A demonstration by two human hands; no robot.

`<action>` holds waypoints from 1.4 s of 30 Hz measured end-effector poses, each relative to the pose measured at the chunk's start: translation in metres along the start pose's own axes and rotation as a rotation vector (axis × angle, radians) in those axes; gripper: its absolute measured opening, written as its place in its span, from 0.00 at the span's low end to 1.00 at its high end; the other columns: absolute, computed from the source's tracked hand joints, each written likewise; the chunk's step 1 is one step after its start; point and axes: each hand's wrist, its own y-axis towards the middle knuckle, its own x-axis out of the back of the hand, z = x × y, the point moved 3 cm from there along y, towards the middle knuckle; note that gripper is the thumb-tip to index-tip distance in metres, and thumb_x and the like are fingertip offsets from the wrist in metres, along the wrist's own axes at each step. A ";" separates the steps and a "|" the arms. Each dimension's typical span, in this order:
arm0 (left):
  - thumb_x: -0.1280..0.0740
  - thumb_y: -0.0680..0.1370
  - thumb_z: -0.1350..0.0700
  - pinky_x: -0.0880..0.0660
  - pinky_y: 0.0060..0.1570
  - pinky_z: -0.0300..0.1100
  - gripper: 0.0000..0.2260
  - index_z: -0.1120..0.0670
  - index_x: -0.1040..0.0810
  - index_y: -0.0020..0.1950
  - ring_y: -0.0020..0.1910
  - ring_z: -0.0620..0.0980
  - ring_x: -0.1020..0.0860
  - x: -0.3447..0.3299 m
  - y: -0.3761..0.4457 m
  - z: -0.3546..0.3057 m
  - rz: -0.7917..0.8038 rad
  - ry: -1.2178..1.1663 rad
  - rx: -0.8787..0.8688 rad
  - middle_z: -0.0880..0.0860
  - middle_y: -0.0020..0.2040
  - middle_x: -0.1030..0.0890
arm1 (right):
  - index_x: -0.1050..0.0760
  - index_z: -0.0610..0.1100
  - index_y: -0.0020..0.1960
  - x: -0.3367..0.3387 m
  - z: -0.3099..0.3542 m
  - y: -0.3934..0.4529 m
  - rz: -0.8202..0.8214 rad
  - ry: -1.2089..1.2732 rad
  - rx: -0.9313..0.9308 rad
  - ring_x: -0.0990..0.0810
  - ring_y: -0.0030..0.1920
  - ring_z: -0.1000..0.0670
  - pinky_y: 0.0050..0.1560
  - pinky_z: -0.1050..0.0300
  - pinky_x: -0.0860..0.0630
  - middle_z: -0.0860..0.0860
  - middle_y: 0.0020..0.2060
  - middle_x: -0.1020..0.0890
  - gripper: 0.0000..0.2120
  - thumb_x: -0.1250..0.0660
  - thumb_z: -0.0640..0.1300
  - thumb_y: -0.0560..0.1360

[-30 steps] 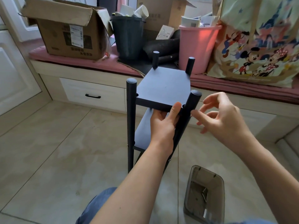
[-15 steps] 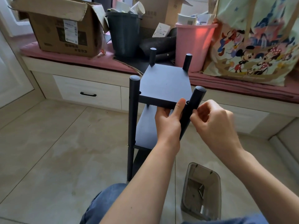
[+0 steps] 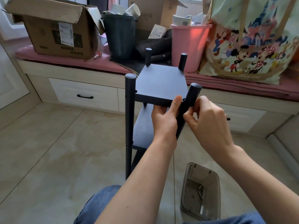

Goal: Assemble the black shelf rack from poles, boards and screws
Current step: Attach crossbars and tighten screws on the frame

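At near-right corner: pole (image 3: 189, 107), long axis leaning off upright.
Left hand (image 3: 165, 120): clamped on top board (image 3: 160, 84) edge.
Right hand (image 3: 208, 120): fingertips pinched against pole; nearer it.

The left hand (image 3: 163, 120) covers the near-right corner of the top board (image 3: 159, 84), so how that corner meets the near-right pole (image 3: 188, 104) is hidden. Whatever the right hand (image 3: 208, 122) pinches against that pole is hidden by its fingers. The pole's foot is lost behind the left forearm. The small metal parts in the grey tray (image 3: 200, 191) are too blurred to name. The picture's edges cut off the cartoon bag (image 3: 252, 39) and the cardboard box (image 3: 56, 29).
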 end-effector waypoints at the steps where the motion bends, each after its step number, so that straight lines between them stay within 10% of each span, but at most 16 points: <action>1: 0.28 0.78 0.55 0.21 0.60 0.51 0.02 0.47 0.17 0.47 0.54 0.56 0.16 0.000 -0.001 -0.001 0.002 0.006 0.002 0.49 0.47 0.13 | 0.31 0.42 0.46 0.002 0.001 0.000 -0.008 0.015 0.009 0.25 0.35 0.44 0.36 0.50 0.29 0.53 0.37 0.27 0.05 0.35 0.39 0.77; 13: 0.28 0.78 0.54 0.18 0.47 0.47 0.01 0.49 0.19 0.47 0.52 0.61 0.16 0.002 -0.002 -0.005 -0.010 0.037 0.003 0.50 0.45 0.14 | 0.32 0.43 0.49 0.003 -0.004 -0.005 -0.004 0.382 -0.132 0.18 0.35 0.46 0.26 0.52 0.21 0.48 0.39 0.24 0.07 0.33 0.38 0.76; 27: 0.29 0.79 0.54 0.21 0.61 0.53 0.02 0.50 0.20 0.50 0.54 0.57 0.16 0.001 -0.003 -0.011 0.008 0.092 -0.001 0.48 0.45 0.14 | 0.21 0.42 0.48 0.012 -0.017 -0.004 0.045 0.476 -0.184 0.15 0.36 0.56 0.41 0.63 0.19 0.52 0.38 0.16 0.05 0.26 0.39 0.74; 42: 0.30 0.79 0.56 0.19 0.55 0.45 0.07 0.49 0.21 0.56 0.54 0.54 0.15 0.007 -0.002 -0.006 0.011 0.069 0.025 0.46 0.46 0.13 | 0.20 0.41 0.44 0.012 -0.015 0.000 0.035 0.467 -0.161 0.18 0.33 0.53 0.40 0.52 0.19 0.52 0.34 0.17 0.06 0.26 0.43 0.73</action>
